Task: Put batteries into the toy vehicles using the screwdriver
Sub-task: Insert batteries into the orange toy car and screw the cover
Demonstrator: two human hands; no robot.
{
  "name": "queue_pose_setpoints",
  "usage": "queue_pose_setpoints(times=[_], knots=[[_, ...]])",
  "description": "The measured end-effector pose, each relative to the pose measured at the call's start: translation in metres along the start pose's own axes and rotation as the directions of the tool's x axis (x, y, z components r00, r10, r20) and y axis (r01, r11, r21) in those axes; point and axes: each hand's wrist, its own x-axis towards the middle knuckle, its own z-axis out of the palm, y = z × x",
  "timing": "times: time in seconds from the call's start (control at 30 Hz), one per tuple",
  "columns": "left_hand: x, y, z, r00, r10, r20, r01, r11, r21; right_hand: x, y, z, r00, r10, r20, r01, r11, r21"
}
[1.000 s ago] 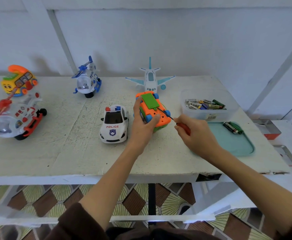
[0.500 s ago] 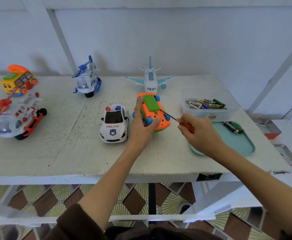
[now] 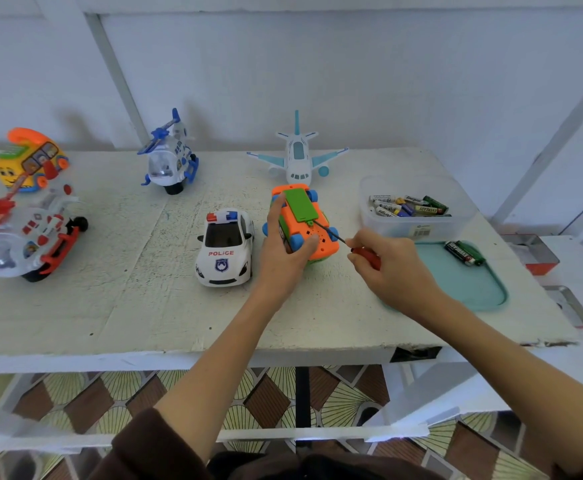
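An orange toy car (image 3: 317,237) lies upside down at the table's middle, its green battery cover (image 3: 300,206) facing up. My left hand (image 3: 283,251) grips the car from its left side, thumb along the near end. My right hand (image 3: 390,268) holds a red-handled screwdriver (image 3: 366,255); its thin shaft slants up-left and the tip meets the near edge of the green cover. A clear tub (image 3: 418,223) of batteries (image 3: 409,206) stands to the right. A pair of green batteries (image 3: 465,252) lies on a teal tray (image 3: 470,289).
A white police car (image 3: 226,249) sits just left of my left hand. A white-blue plane (image 3: 298,155) and blue helicopter (image 3: 168,161) stand at the back. A yellow bus toy (image 3: 30,161) and red-white helicopter (image 3: 23,237) are far left. Metal trays (image 3: 530,252) lie right.
The orange car has tilted and shifted slightly away with my left hand. My right hand has drawn to the right and up, with the screwdriver tip now at the cover's near edge.
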Motion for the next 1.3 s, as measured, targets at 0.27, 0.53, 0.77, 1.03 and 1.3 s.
queue_pose_setpoints(times=[0.27, 0.53, 0.77, 1.03, 1.3], knots=[[0.005, -0.003, -0.007, 0.995, 0.103, 0.017, -0.104, 0.983, 0.153, 0.001, 0.001, -0.013, 0.994, 0.111, 0.013, -0.112, 0.991, 0.067], [0.005, -0.001, -0.009, 0.982, 0.181, 0.058, -0.190, 0.923, 0.334, 0.000, 0.002, -0.022, 0.988, 0.136, 0.077, -0.144, 0.984, 0.104], [0.006, -0.002, -0.009, 0.978, 0.197, 0.068, -0.209, 0.920, 0.333, 0.000, 0.007, -0.024, 0.986, 0.130, 0.108, -0.139, 0.987, 0.085], [0.008, -0.011, -0.018, 0.948, 0.236, 0.213, -0.310, 0.833, 0.459, 0.008, 0.006, -0.047, 0.958, 0.126, 0.257, -0.143, 0.988, 0.051], [0.009, -0.006, -0.018, 0.936, 0.249, 0.250, -0.339, 0.830, 0.444, 0.006, 0.011, -0.053, 0.966, 0.224, 0.132, -0.252, 0.929, 0.270]])
